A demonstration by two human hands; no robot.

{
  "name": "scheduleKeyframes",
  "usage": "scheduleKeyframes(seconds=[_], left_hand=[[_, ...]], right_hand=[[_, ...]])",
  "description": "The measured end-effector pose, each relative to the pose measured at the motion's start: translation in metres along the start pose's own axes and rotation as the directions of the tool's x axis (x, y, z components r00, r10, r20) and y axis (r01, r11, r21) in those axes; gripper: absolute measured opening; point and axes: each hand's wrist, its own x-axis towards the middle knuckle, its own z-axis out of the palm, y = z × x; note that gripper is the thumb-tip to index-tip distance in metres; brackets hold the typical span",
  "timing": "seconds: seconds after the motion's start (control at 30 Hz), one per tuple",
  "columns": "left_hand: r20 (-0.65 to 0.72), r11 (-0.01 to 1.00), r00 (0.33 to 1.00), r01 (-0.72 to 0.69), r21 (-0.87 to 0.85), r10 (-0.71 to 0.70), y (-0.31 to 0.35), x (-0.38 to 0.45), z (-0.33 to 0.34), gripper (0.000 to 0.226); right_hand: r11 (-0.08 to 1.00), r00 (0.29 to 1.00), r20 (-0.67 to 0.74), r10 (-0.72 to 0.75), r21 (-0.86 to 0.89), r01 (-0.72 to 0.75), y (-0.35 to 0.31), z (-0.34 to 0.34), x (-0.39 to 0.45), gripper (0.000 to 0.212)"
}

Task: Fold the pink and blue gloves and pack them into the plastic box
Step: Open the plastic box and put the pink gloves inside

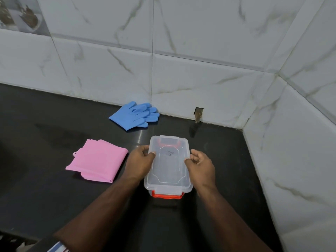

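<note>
Nearest the camera, on the dark tabletop, stands the plastic box, clear with a red base, its long axis running straight away from the person toward the wall. Its lid is on. Both hands grip that lid by its long edges: the left hand has its thumb hooked over the left rim with fingers curled along the side, and the right hand pinches the right rim in the same way. Neither hand carries anything else.

Just left of the left hand lies the pink gloves bundle, already folded into a flat rectangle, near the box but not touching it. Farther back, close to the tiled wall, the blue gloves lie flat and stacked, fingers spread and pointing right, unfolded by the look of them.

Judging by the grip, the lid comes off first. After that the pink bundle sits to the left of the box, so the left hand is the nearer one, and its long side lies roughly crosswise to the box, which probably calls for a turn before packing.
</note>
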Motion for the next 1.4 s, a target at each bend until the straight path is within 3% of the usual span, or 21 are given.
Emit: scheduleKeyframes(seconds=[0.27, 0.53, 0.8, 1.03, 1.13, 1.23, 1.4], left_hand=[[-0.027, 0.989, 0.989, -0.143, 0.028, 0.143, -0.001, 0.008, 0.005, 0.024], [-0.058, 0.963, 0.98, -0.175, 0.204, 0.19, -0.001, 0.016, 0.008, 0.028], [-0.072, 0.948, 0.97, -0.212, 0.236, 0.234, 0.004, 0.02, 0.009, 0.034], [-0.053, 0.943, 0.974, -0.197, 0.267, 0.218, 0.003, 0.029, 0.011, 0.031], [-0.038, 0.933, 0.975, -0.196, 0.303, 0.217, 0.002, 0.032, 0.013, 0.033], [-0.019, 0.919, 0.978, -0.19, 0.344, 0.209, 0.003, 0.032, 0.016, 0.034], [-0.017, 0.915, 0.975, -0.203, 0.349, 0.223, 0.002, 0.035, 0.019, 0.03]], right_hand=[[0.99, 0.986, -0.098, -0.132, -0.066, 0.126, 0.004, 0.03, -0.005, 0.043], [0.98, 0.973, -0.15, -0.176, -0.116, 0.16, 0.004, 0.034, 0.0, 0.044], [0.951, 0.943, -0.165, -0.289, -0.16, 0.263, 0.005, 0.034, 0.004, 0.043], [0.971, 0.98, -0.077, -0.182, -0.173, 0.167, 0.002, 0.033, 0.016, 0.052], [0.99, 0.999, -0.038, -0.013, -0.138, 0.008, -0.011, 0.028, 0.037, 0.059], [0.987, 0.988, -0.044, 0.147, -0.06, -0.149, -0.02, 0.032, 0.063, 0.029], [0.972, 0.989, -0.115, 0.093, -0.207, -0.115, -0.024, 0.045, 0.066, 0.031]])
